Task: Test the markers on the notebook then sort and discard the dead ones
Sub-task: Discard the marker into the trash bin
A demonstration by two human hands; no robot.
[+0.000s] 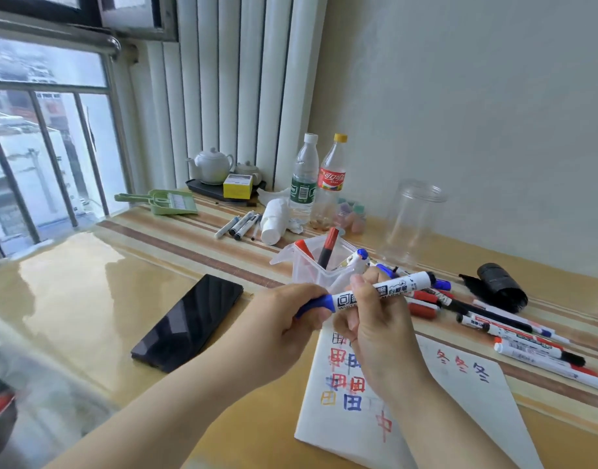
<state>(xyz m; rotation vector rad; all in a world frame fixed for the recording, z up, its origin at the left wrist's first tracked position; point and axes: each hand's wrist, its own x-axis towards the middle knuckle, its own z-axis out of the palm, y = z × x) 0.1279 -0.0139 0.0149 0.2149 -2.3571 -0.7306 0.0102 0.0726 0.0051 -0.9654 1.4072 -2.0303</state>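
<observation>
Above the open notebook [409, 394], both hands held one blue whiteboard marker [382, 292] nearly level. Left hand [290, 319] curled round the blue cap end; right hand [375, 319] wrapped the white barrel, thumb on top. Cap looked seated against the barrel; whether it had started to come off could not be told.

Notebook page carried red, blue and orange test characters, several partly hidden under the right wrist. Blank paper remained toward the lower part of the page.

Other stock: a loose heap of markers [514, 330] lay on the table [87, 299] to the right of the notebook, red, blue and black caps mixed. A clear plastic cup [311, 262] just behind the hands held a red marker upright. A separate row of pens [238, 225] sat well back, near a white paper cup. Black phone [189, 323] lay left of the hands. Clear jar [416, 214] and a black bag roll [500, 286] stood at the far right.

Judged step: uncapping or recapping the blue marker, mid-test. If uncapping, next move called for a straight pull apart, cap kept in the left hand, tip brought down onto blank paper. Which pile counted as dead could not be told.
</observation>
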